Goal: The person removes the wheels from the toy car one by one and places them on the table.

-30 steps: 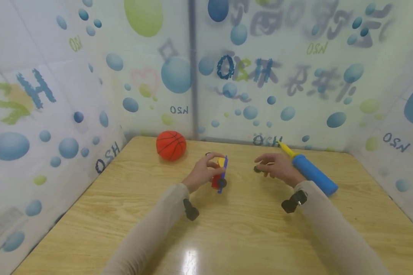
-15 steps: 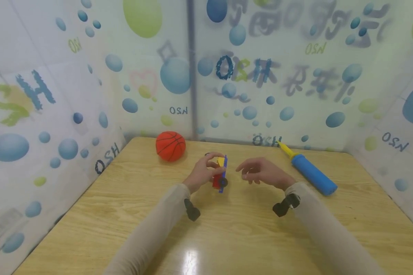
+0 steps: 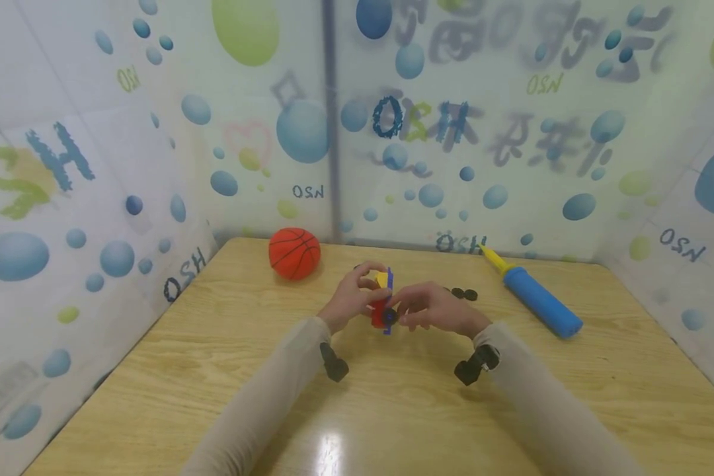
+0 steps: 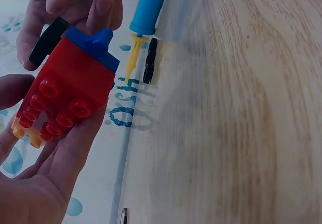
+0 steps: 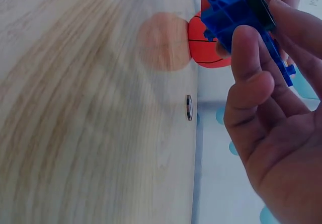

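Head view: left hand (image 3: 352, 299) and right hand (image 3: 431, 308) brought together above the middle of the bench (image 3: 155, 370), both on a small toy block assembly (image 3: 383, 305) held just clear of the wood. Left grip grasping the red block (image 4: 68, 90), fingers curled round it, studs facing the left wrist camera, a yellow piece (image 4: 25, 132) at its lower edge. Blue plate (image 5: 236, 17) fixed to the red block, seen edge-on from the head. Right grip pinching a black wheel (image 5: 259, 8) against the blue plate, thumb and fingertips (image 5: 245, 38) pressed close around it. Two more black wheels (image 3: 464, 293) lying on the bench just beyond the right hand, well short of the blue air pump (image 3: 541, 301) with its yellow nozzle (image 3: 492, 258) toward the back wall. Orange toy basketball (image 3: 294, 253) resting at the far left of the bench, near the wall. Another small dark ring (image 5: 189, 107) at the bench edge in the right wrist view, too small to identify.
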`<act>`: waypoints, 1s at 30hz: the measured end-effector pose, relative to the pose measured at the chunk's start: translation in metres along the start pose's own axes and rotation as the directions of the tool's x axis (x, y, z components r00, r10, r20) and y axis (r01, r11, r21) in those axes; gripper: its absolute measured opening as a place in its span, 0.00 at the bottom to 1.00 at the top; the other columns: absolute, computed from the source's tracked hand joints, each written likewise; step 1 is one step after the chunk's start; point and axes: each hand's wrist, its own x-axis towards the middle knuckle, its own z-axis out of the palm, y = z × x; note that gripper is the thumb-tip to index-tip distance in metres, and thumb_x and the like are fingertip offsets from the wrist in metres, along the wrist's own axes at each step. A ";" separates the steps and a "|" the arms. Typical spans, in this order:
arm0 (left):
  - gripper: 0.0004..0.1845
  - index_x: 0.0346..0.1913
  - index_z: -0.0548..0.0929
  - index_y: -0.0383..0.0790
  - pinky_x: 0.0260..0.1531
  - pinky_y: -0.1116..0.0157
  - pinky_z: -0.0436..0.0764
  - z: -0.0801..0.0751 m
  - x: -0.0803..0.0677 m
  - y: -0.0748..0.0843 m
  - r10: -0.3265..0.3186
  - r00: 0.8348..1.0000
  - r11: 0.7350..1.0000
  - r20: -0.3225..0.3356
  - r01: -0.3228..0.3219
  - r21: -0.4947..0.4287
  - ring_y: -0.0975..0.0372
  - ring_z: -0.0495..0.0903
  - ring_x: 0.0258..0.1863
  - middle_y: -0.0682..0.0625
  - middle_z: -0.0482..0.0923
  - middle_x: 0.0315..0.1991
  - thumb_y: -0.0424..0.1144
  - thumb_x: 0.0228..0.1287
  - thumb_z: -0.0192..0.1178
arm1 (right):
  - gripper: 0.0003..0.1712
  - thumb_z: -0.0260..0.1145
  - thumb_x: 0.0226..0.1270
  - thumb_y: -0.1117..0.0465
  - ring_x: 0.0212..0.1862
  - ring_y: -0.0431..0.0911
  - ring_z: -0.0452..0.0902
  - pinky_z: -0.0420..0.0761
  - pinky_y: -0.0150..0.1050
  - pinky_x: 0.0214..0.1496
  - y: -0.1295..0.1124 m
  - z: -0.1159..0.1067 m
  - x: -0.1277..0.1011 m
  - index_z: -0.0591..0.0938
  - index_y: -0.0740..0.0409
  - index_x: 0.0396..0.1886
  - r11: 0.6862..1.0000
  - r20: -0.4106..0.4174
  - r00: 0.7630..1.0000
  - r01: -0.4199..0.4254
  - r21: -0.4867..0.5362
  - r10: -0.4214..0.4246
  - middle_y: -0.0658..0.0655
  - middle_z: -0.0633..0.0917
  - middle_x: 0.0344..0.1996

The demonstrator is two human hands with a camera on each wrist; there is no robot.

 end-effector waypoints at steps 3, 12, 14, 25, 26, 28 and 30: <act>0.21 0.59 0.75 0.54 0.33 0.59 0.89 0.000 0.000 0.000 0.005 1.000 1.000 0.006 -0.005 -0.006 0.55 0.84 0.38 0.42 0.80 0.44 0.37 0.66 0.66 | 0.17 0.66 0.69 0.62 0.35 0.66 0.80 0.79 0.43 0.27 -0.001 0.004 0.001 0.83 0.54 0.57 1.000 0.006 1.000 0.004 -0.001 -0.004 0.67 0.88 0.43; 0.19 0.57 0.75 0.54 0.31 0.61 0.88 0.002 0.001 -0.001 0.009 1.000 1.000 0.001 -0.009 -0.014 0.56 0.84 0.36 0.42 0.79 0.42 0.36 0.67 0.66 | 0.16 0.68 0.68 0.64 0.31 0.63 0.81 0.79 0.41 0.25 -0.004 0.012 0.003 0.84 0.57 0.54 0.999 -0.013 0.999 0.045 -0.011 -0.045 0.61 0.89 0.42; 0.19 0.57 0.75 0.54 0.32 0.61 0.88 0.002 0.001 -0.001 0.006 1.000 1.000 -0.003 -0.007 -0.014 0.56 0.84 0.36 0.42 0.79 0.43 0.36 0.67 0.65 | 0.15 0.69 0.67 0.64 0.30 0.60 0.82 0.79 0.40 0.26 -0.006 0.014 0.003 0.84 0.57 0.53 0.999 -0.031 0.999 0.044 -0.008 -0.044 0.60 0.89 0.42; 0.20 0.56 0.75 0.50 0.37 0.65 0.86 0.003 0.005 -0.006 0.007 1.000 0.998 -0.019 -0.008 -0.057 0.58 0.81 0.39 0.44 0.78 0.42 0.33 0.64 0.67 | 0.10 0.74 0.60 0.66 0.29 0.57 0.83 0.85 0.46 0.27 -0.003 0.028 0.008 0.87 0.55 0.41 0.997 -0.170 0.983 0.056 -0.052 -0.064 0.59 0.89 0.45; 0.20 0.56 0.75 0.50 0.37 0.65 0.86 0.003 0.006 -0.007 -0.002 1.000 0.998 -0.018 0.001 -0.067 0.57 0.81 0.40 0.44 0.78 0.42 0.32 0.64 0.67 | 0.09 0.74 0.59 0.66 0.27 0.54 0.82 0.84 0.44 0.26 -0.004 0.030 0.009 0.87 0.55 0.40 0.997 -0.179 0.982 0.052 -0.061 -0.063 0.59 0.89 0.45; 0.20 0.55 0.75 0.51 0.37 0.65 0.86 0.003 0.005 -0.009 -0.025 1.000 0.997 -0.014 0.024 -0.079 0.57 0.81 0.40 0.45 0.78 0.42 0.31 0.64 0.66 | 0.09 0.76 0.58 0.65 0.25 0.49 0.80 0.83 0.40 0.25 -0.004 0.032 0.009 0.86 0.54 0.38 0.996 -0.192 0.980 0.033 -0.083 -0.048 0.57 0.90 0.42; 0.20 0.56 0.74 0.51 0.36 0.65 0.86 0.004 0.005 -0.010 -0.045 0.999 0.995 -0.007 0.044 -0.086 0.57 0.81 0.39 0.45 0.78 0.42 0.31 0.65 0.66 | 0.09 0.77 0.57 0.65 0.24 0.45 0.78 0.82 0.37 0.24 -0.005 0.034 0.010 0.86 0.54 0.36 0.994 -0.198 0.979 0.020 -0.105 -0.041 0.56 0.89 0.41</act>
